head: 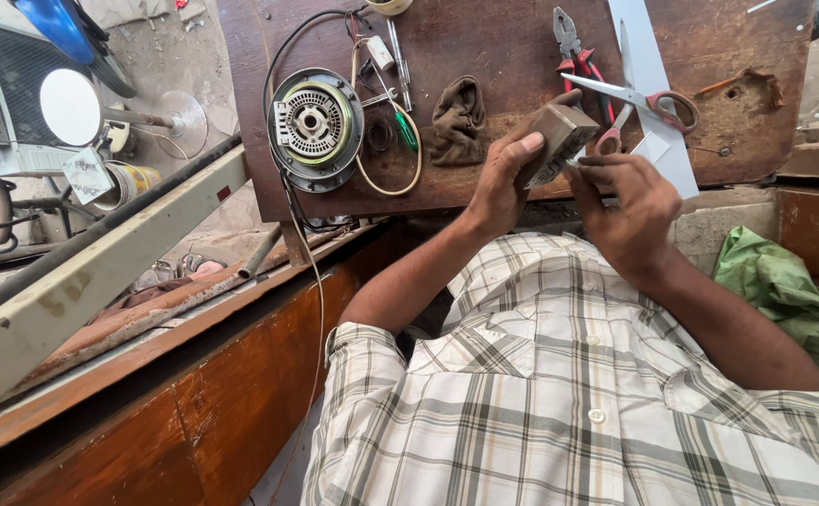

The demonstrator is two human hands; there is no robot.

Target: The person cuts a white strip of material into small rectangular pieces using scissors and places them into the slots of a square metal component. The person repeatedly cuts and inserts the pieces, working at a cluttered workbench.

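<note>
Soft, even daylight, brightest beyond the left hand (501,178); shadows faint, focus sharp, with wide-angle bending toward the edges.

scissors (648,101) & pliers (571,47) crowd hands' far side

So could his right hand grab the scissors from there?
Probably yes. The right hand is just below the scissors, whose handles point toward it, and nothing lies between them. But its fingers are busy at the small grey block that the left hand holds, so it would have to let go first.
</note>
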